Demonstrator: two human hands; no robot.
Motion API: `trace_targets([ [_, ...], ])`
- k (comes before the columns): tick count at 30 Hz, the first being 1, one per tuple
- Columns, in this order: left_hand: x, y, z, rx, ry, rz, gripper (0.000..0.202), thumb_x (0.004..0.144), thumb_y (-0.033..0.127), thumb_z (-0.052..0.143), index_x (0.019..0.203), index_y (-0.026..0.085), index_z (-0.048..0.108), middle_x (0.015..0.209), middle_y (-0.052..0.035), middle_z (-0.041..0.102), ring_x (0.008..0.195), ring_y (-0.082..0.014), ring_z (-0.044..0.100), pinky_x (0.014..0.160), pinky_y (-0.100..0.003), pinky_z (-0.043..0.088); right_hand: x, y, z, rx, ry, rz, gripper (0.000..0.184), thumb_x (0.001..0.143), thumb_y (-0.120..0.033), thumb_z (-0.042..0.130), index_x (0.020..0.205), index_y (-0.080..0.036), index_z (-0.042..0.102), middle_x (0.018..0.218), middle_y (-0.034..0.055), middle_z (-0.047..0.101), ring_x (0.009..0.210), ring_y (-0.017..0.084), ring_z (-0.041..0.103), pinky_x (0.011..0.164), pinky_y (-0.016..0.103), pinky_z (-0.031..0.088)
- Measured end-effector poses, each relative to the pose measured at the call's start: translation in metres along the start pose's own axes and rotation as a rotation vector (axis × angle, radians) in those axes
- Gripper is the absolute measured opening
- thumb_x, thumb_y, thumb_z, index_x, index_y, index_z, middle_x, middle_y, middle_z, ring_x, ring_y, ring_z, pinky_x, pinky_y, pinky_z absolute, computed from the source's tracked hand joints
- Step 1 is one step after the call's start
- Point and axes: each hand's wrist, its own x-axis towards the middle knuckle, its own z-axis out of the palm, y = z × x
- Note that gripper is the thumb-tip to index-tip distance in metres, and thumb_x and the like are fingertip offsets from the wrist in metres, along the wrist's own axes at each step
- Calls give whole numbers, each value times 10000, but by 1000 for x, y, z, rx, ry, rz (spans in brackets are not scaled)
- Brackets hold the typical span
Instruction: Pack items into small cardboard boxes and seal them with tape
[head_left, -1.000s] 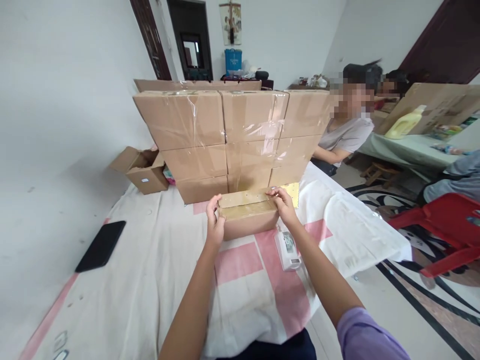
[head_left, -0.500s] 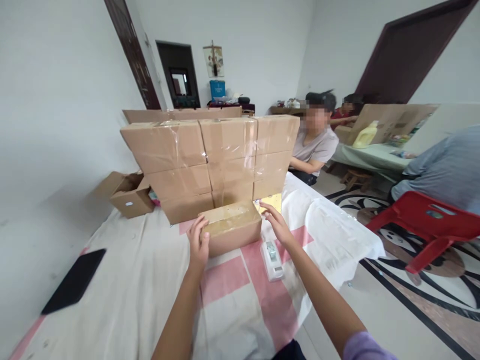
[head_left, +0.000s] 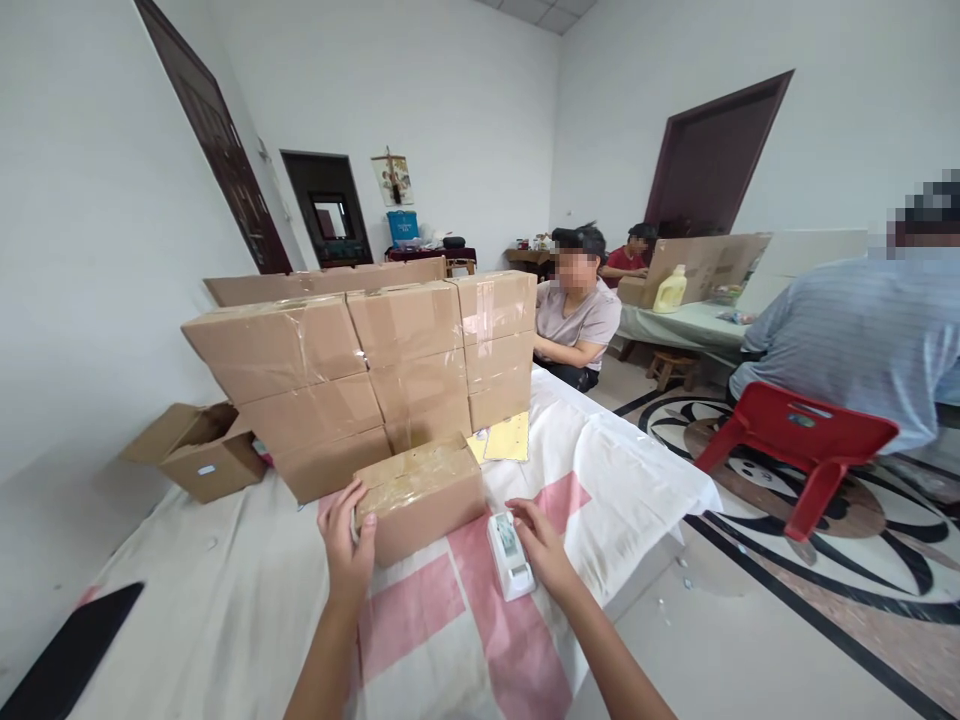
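A small taped cardboard box (head_left: 420,493) lies on the white and pink cloth (head_left: 450,620). My left hand (head_left: 346,540) grips the box's left end, thumb on top. My right hand (head_left: 541,545) has come off the box and rests against a white handheld device (head_left: 508,555) lying just right of the box; its fingers curl round the device's side.
A wall of sealed cardboard boxes (head_left: 360,360) stands behind the small box, with an open box (head_left: 196,462) to the left and a yellow sheet (head_left: 508,438) at its foot. A black phone (head_left: 67,655) lies at the far left. People sit at the right near a red chair (head_left: 795,440).
My right hand left the box's top right corner and dropped to the white device. The left hand stayed on the box. The view swung up and left.
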Motion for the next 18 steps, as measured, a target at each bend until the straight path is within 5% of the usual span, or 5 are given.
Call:
trace_targets([
  [9,1,0,0,89,-17,-10,316,988,387,404,1198,223,574,1356,-131,618,1311,-307,532,1130,-527,326,-4,1,-1,-102,-14,-67,325,997,-435,505,1242,-259,627,1121,62,702,1057,274,665,932,409,518],
  [18,-7,35,-13,337,-54,-90,400,969,457,443,1241,235,633,1520,-140,496,1386,-390,424,1115,-624,339,0,9,1,-163,92,-90,315,1017,-345,401,1104,-242,685,1016,64,728,964,271,681,857,399,514],
])
